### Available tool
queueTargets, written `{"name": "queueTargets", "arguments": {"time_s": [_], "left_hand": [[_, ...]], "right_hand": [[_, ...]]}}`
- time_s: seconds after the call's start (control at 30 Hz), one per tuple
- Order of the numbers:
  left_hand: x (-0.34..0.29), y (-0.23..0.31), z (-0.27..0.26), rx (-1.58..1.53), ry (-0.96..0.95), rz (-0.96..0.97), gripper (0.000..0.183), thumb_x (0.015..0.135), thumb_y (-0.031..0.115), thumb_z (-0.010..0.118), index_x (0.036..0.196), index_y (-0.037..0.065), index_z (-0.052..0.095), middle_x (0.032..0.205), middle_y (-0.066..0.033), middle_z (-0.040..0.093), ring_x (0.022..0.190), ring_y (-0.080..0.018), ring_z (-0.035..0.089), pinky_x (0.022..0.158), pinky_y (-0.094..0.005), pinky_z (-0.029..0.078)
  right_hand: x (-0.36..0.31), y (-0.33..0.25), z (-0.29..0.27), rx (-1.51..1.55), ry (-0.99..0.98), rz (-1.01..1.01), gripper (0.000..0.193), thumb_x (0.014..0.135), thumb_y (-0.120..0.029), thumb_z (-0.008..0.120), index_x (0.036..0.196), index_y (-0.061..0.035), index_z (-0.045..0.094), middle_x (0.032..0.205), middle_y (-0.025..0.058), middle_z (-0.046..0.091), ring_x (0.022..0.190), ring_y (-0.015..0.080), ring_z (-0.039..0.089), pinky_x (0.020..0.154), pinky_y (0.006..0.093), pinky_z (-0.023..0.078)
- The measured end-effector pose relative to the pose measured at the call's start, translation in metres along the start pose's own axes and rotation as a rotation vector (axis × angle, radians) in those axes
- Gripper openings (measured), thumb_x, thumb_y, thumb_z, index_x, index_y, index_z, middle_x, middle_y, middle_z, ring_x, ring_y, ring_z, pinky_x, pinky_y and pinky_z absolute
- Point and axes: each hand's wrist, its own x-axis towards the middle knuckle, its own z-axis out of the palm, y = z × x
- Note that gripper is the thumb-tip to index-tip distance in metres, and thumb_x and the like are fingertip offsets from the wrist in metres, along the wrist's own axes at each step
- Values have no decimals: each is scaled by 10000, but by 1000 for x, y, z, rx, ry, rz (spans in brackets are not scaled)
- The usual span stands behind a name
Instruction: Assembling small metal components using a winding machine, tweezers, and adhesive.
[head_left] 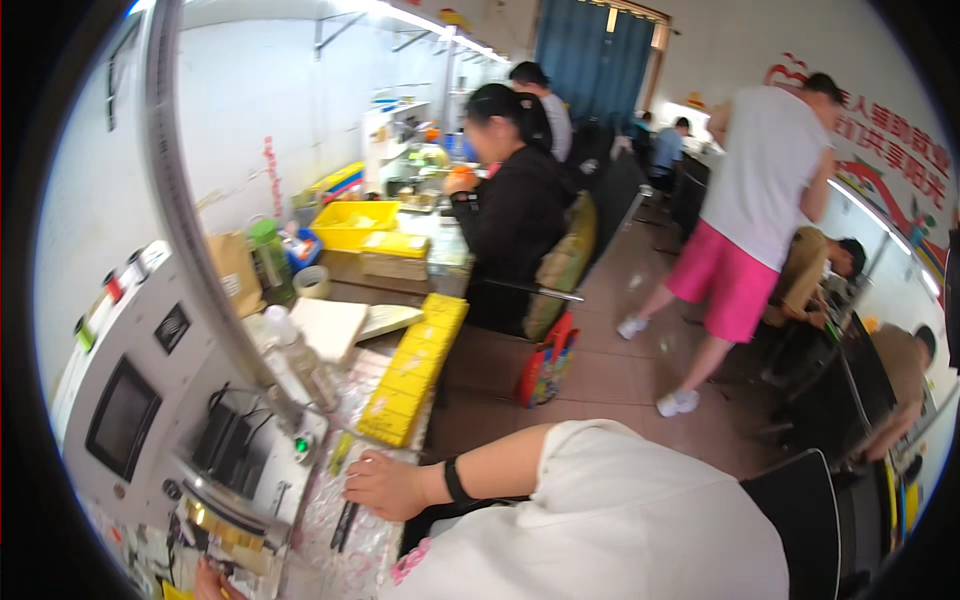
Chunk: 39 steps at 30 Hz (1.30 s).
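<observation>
"Firstly, what is shown nearest?"

"At the lower edge, the left hand (pixel 212 582) is cut off; whether it is open, or anything is held by it, cannot be told. Just beyond it, the brass-coloured part (pixel 222 522) is mounted on the grey machine (pixel 190 352). Should that part be moved unwatched, fingers could be pinched — the hand is placed near it, and the view is aimed along the aisle."

"And the right hand (pixel 388 487)?"

"It is laid at the bench edge, fingers bent and half closed; its underside is hidden, so a grip cannot be confirmed. Beside it, a slim black tool (pixel 345 525) is seen on crinkled clear film (pixel 318 520). If the film were dragged, the tool could be carried off the edge."

"What of the things beyond?"

"A green-lit control (pixel 302 444) is set on the machine's near corner and could be brushed by a careless reach. Farther along, a clear bottle (pixel 314 375) is stood close to a long yellow box (pixel 415 370); were the box pushed sideways, the bottle could be toppled."

"And farthest?"

"The aisle is partly occupied by a standing person in pink shorts (pixel 728 285) — with a backward step, a chair could be jolted."
</observation>
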Motion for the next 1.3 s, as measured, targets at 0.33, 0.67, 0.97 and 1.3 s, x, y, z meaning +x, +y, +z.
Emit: {"name": "queueTargets", "arguments": {"time_s": [0.33, 0.67, 0.97, 1.3], "left_hand": [[0, -9, -1, -19, -16, -8, 82, 827, 30, 585, 907, 18, 578, 846, -148, 612, 777, -339, 571, 706, -414, 444], [-5, -14, 6, -63, 3, -1, 95, 817, -12, 559, 904, 26, 571, 853, -139, 586, 791, -326, 544, 716, -389, 435], [-18, -22, 12, -98, -112, -165, 156, 863, -28, 461, 1012, -38, 504, 1154, -184, 552, 1115, -335, 490, 945, -391, 368], [-23, -20, 17, -104, 3, -115, 64, 832, -45, 476, 888, -23, 496, 1069, -191, 580, 1044, -365, 522, 912, -424, 377]], "right_hand": [[6, 1, -1, -10, -3, -18, 456, 701, -147, 574, 1142, -38, 544, 1053, 69, 544, 1063, 239, 450, 919, 418, 320], [10, -4, -6, -37, -136, 13, 580, 749, -187, 575, 1288, -34, 424, 1129, 75, 513, 1020, 236, 463, 917, 454, 322], [12, -3, -3, -30, -76, -10, 409, 760, -173, 561, 1145, -38, 540, 1119, 68, 522, 1047, 239, 451, 926, 457, 309], [7, -6, -5, -52, -7, -3, 415, 697, -192, 616, 1088, -53, 587, 1106, 60, 535, 1046, 247, 454, 874, 427, 347]]}}
